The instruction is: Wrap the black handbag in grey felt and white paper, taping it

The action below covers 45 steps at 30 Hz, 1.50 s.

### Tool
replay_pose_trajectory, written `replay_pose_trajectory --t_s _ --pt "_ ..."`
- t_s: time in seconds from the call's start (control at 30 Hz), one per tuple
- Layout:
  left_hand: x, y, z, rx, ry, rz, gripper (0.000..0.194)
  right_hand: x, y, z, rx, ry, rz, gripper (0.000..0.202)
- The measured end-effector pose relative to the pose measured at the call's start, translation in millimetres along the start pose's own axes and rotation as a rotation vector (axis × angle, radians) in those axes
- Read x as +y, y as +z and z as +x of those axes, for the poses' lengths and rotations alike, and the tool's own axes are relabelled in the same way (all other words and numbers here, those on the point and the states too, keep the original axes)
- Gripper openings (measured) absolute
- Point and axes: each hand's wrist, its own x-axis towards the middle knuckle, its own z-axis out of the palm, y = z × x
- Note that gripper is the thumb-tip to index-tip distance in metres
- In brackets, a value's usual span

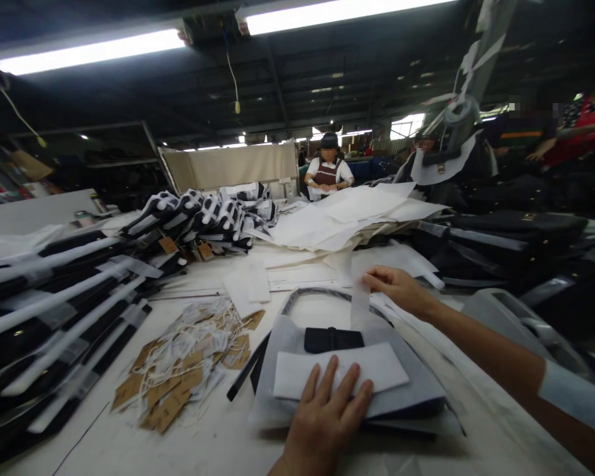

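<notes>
Bag factory floor, finishing and packing table.
Stacked wrapped black bags (54,297), heap of kraft hang tags (178,370), white paper sheets (347,218), fluorescent tubes (89,51), a seated co-worker (328,173) opposite.

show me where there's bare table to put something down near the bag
Bare table lies at the near edge, between the pile of brown tags and the bag under the left hand. The left side is crowded with stacked black bags; beyond the right hand, white sheets cover the table.

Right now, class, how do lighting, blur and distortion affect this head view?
Head view: ceiling tube lights glare white; the rafters go dark; wide-angle bending curves the table edges; the left hand looks sharp, while distant workers look soft.
</notes>
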Motion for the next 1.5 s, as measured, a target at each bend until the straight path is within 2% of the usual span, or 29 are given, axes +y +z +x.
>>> replay_pose_trajectory --t_s 0.13,0.27,0.33,0.47,0.6,0.77,0.87,0.93,1.07,1.13,1.17,1.2,1.23,1.3,1.33,1.4,1.5 --pt "2.5 2.3 -1.5 0.001 -0.022 -0.003 0.037 -15.8 -5.7 -58.8 -0.07 -0.109 -0.246 0.039" --pt "-0.2 -4.6 0.8 -0.064 0.009 -0.004 0.039 -1.4 -0.3 -119.3 -0.18 -0.232 -0.497 0.026" --pt "-1.5 -8.5 2.1 -0.105 0.013 -0.024 0.04 10.1 5.8 -142.5 -0.2 -0.359 -0.575 0.032" --pt "-2.4 -12.2 4.7 -0.164 0.005 -0.08 0.04 24.8 19.6 -169.6 -0.204 -0.601 -0.709 0.062" --pt "-2.0 -13.3 10.8 -0.209 0.039 -0.095 0.042 32.1 28.3 -180.7 -0.135 -0.671 -0.767 0.063" --pt "-2.5 -23.4 26.8 -0.343 0.165 -0.041 0.038 40.0 30.7 -185.2 -0.144 -0.712 -0.793 0.059" --pt "-6.5 -32.4 33.0 -0.479 0.246 -0.072 0.042 45.2 33.9 -186.3 -0.134 -0.698 -0.782 0.06" --pt "-8.7 -35.9 32.4 -0.518 0.244 -0.134 0.049 49.1 37.4 -188.0 -0.115 -0.693 -0.748 0.061" --pt "-6.5 -34.7 23.9 -0.477 0.188 -0.202 0.057 49.6 36.2 -193.2 -0.09 -0.695 -0.622 0.062" --pt "-3.5 -32.0 19.9 -0.429 0.175 -0.208 0.053 41.5 26.5 -191.9 -0.154 -0.625 -0.529 0.053" --pt "-2.2 -30.6 18.5 -0.398 0.172 -0.211 0.051 35.1 20.1 -188.4 -0.196 -0.561 -0.467 0.041" --pt "-1.2 -29.5 17.5 -0.374 0.167 -0.212 0.048 27.8 13.7 -182.4 -0.224 -0.48 -0.404 0.027" --pt "-0.7 -28.5 16.8 -0.35 0.162 -0.213 0.046 20.1 8.3 -173.8 -0.224 -0.391 -0.354 0.023" --pt "-0.6 -26.6 15.9 -0.322 0.155 -0.208 0.044 7.1 3.7 -149.5 -0.167 -0.255 -0.339 0.041" --pt "-0.6 -25.4 15.4 -0.317 0.155 -0.203 0.044 3.3 5.2 -135.0 -0.137 -0.238 -0.374 0.043" --pt "-0.4 -22.2 14.3 -0.275 0.153 -0.194 0.044 3.4 14.6 -105.5 -0.144 -0.301 -0.497 0.035" --pt "1.7 -15.3 12.2 -0.169 0.141 -0.192 0.039 19.4 33.8 -73.3 -0.287 -0.406 -0.711 0.035"
